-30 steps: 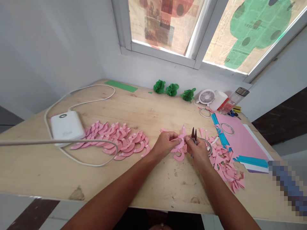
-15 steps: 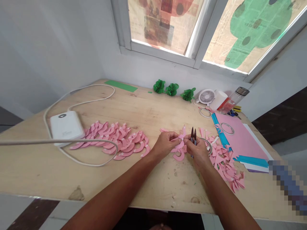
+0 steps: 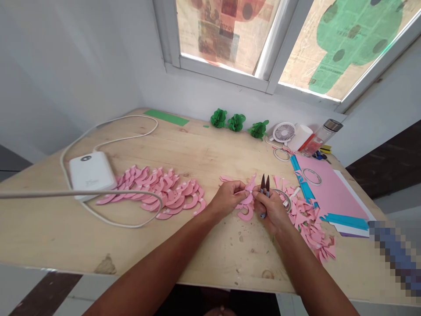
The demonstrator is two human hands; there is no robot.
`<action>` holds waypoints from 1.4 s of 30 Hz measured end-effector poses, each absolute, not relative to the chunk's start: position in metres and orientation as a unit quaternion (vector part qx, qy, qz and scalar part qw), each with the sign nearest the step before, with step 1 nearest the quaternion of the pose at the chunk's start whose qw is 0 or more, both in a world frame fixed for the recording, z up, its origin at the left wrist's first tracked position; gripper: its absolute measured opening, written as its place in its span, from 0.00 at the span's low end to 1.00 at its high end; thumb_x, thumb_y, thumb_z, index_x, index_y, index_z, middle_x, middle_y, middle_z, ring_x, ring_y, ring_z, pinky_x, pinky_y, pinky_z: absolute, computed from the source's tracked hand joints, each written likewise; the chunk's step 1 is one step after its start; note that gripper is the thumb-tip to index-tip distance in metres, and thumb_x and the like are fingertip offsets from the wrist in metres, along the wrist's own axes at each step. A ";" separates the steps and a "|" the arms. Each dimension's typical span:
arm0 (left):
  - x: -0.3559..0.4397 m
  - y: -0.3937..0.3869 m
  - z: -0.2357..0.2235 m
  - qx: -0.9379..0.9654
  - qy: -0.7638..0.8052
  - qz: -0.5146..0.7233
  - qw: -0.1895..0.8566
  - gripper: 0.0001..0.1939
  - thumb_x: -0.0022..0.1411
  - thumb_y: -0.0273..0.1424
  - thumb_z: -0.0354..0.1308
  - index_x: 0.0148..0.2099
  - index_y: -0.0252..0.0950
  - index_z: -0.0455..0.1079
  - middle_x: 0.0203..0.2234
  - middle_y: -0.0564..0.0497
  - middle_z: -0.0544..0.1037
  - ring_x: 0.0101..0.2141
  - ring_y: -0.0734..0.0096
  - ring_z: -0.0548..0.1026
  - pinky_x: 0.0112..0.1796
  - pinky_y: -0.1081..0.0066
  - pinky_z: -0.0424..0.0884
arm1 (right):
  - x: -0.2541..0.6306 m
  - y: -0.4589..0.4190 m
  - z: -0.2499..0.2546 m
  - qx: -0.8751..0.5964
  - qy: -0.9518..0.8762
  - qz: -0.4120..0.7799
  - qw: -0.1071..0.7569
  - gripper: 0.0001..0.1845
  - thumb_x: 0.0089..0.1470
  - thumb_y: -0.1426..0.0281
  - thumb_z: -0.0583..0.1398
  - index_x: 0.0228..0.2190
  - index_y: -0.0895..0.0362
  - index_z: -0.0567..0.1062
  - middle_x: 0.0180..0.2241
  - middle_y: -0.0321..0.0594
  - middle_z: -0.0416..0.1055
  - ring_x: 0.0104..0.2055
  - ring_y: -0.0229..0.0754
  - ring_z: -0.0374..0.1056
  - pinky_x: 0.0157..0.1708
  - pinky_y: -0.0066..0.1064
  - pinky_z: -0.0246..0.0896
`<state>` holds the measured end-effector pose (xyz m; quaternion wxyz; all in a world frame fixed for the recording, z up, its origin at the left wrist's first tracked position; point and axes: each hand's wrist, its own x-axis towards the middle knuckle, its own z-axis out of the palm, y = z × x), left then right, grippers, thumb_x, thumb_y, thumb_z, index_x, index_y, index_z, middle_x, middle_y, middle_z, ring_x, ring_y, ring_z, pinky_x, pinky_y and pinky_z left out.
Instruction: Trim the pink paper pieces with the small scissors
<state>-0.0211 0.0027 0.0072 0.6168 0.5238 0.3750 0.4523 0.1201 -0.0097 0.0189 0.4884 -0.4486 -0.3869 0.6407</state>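
A curved pink paper piece [image 3: 249, 186] is pinched between my left hand [image 3: 229, 196] and my right hand [image 3: 270, 205], whose fingertips nearly meet. A pair of scissors [image 3: 265, 183] also rests in my right hand, blades pointing up and slightly apart. Below the fingers, another curved pink piece [image 3: 245, 214] lies on the table. To the left, rows of overlapping pink paper curves [image 3: 171, 197] carry small white patches. Pink paper scraps [image 3: 309, 224] are heaped right of my right hand, with a tape roll [image 3: 285, 199] partly hidden behind it.
A white power bank-like box [image 3: 90, 173] with a looping cable sits left. Three green paper ornaments [image 3: 236, 123], a small fan [image 3: 284, 132] and a bottle [image 3: 324, 137] stand at the back. Pink sheets [image 3: 332, 188] and blue strips [image 3: 345, 221] lie right.
Both hands stay almost in place on the pink paper. The scissors in my right hand have tilted slightly, and the paper piece has shifted a little.
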 end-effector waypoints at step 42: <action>-0.022 -0.003 0.023 0.514 0.395 0.443 0.620 0.10 0.49 0.34 0.58 0.32 0.32 0.69 0.22 0.54 0.68 0.25 0.76 0.65 0.25 0.76 0.62 | 0.120 -0.006 0.014 -0.547 -0.446 0.516 0.486 0.12 0.37 0.65 0.63 0.23 0.58 0.68 0.12 0.25 0.53 0.14 0.28 0.46 0.14 0.23 0.38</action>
